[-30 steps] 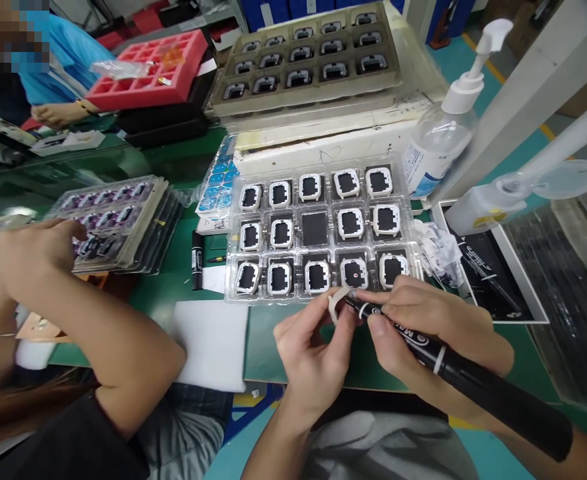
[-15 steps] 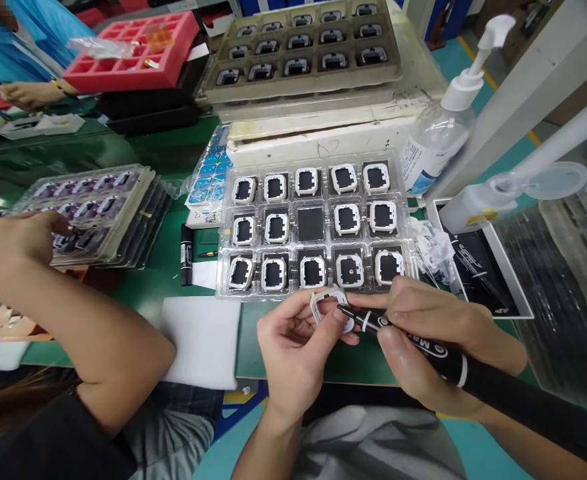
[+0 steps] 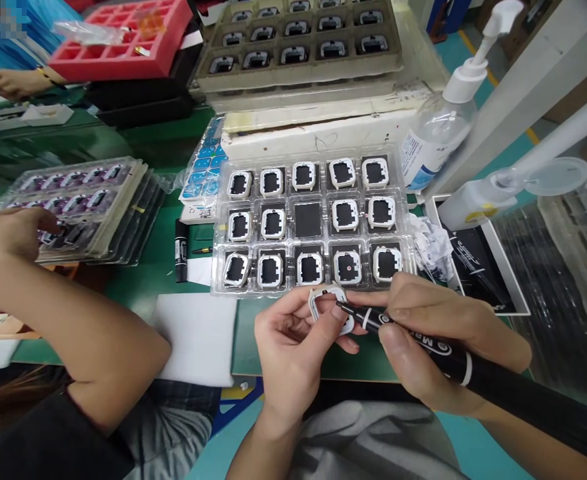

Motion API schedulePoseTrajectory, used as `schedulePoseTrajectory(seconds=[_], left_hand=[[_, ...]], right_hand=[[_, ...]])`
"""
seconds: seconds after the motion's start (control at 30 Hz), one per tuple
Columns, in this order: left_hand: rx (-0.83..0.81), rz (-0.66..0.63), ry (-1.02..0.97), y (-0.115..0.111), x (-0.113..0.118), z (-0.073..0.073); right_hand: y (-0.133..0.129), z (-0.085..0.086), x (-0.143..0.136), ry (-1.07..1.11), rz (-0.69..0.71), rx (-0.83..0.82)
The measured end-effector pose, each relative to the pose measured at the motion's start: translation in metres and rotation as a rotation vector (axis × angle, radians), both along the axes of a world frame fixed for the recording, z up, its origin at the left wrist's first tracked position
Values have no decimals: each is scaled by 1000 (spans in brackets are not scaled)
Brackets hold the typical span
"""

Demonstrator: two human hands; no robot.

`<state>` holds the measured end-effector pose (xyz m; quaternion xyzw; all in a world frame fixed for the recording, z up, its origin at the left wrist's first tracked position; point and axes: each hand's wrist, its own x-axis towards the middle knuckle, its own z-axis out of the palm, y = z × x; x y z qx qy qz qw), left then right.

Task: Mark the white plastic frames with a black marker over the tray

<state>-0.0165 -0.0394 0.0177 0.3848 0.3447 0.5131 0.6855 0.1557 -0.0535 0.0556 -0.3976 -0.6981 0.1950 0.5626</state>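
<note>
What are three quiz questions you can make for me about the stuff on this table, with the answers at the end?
1. True or false: the left hand holds a white frame while the right hand holds a black marker.
2. Which row of the clear tray has a pocket with no white frame in it?
A) the row farthest from the person
B) the middle row
C) the row nearest the person
3. Fill in the gap with left or right: the pump bottle stands to the ____ of the clear tray.

Key: 1 true; 2 B; 3 right
</note>
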Motion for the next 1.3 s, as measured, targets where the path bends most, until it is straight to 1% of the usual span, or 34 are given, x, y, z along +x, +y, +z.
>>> schedulePoseTrajectory(seconds=[0.17, 0.27, 0.37, 0.6, 0.73, 0.9, 1.1, 1.2, 1.3], left_hand=[[23, 32, 17, 1, 2, 1], [48, 74, 64, 1, 4, 1], [109, 123, 126, 0, 4, 1], [274, 184, 293, 0, 2, -1], [355, 228, 367, -2, 1, -4], [381, 250, 431, -5, 0, -6], [409, 260, 445, -5, 0, -8], [422, 271, 467, -6, 0, -9], [439, 286, 509, -6, -1, -9]], right_hand=[[0, -4, 1, 13, 1, 17], [0, -3, 2, -24, 8, -15], [0, -1, 2, -52, 22, -54], [3, -5, 0, 65, 24, 94], [2, -6, 1, 27, 30, 66], [2, -8, 2, 34, 17, 97], [1, -8, 2, 0, 27, 94], [2, -8, 2, -10, 18, 117], [3, -13, -2, -27, -17, 123]])
